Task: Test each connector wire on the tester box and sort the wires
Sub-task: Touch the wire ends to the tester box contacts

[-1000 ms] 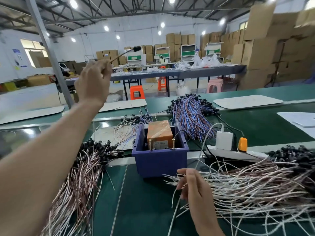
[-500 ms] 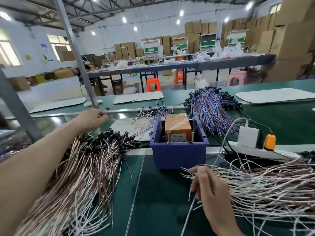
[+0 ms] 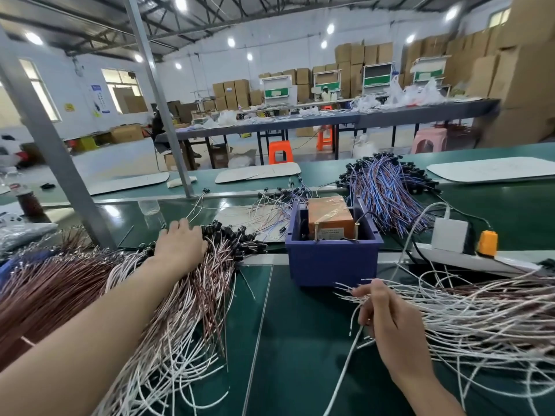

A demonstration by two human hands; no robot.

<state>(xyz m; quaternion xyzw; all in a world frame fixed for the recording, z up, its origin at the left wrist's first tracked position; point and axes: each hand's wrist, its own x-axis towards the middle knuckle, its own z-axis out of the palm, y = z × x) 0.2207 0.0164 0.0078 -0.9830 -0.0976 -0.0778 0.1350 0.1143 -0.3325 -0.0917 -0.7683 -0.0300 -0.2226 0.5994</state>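
1. the tester box [image 3: 330, 216], orange in colour, stood inside a blue bin [image 3: 330, 262] on the green desk [image 3: 300, 340], at 12 o'clock from the person.
2. the left hand [image 3: 180, 246] lay palm down on the pile of brown and white wires [image 3: 186, 310], at 9 o'clock of the bin. its fingers were loose and nearly straight over the black connectors [image 3: 231, 232], and they gripped nothing.
3. the right hand [image 3: 387, 322] was at 5 o'clock of the bin, at the near edge of the pile of white wires [image 3: 480, 313]. its thumb and fingers were curled and pinched one white wire [image 3: 342, 370], which ran down towards 6 o'clock.
4. a bundle of blue and purple wires [image 3: 387, 190] lay behind the bin, at 1 o'clock of it.
5. some loose wires [image 3: 270, 205] lay spread at 11 o'clock of the bin.
6. a power strip [image 3: 510, 264] lay at 3 o'clock of the bin, with a white adapter [image 3: 450, 235] and an orange plug [image 3: 487, 243] standing on it.
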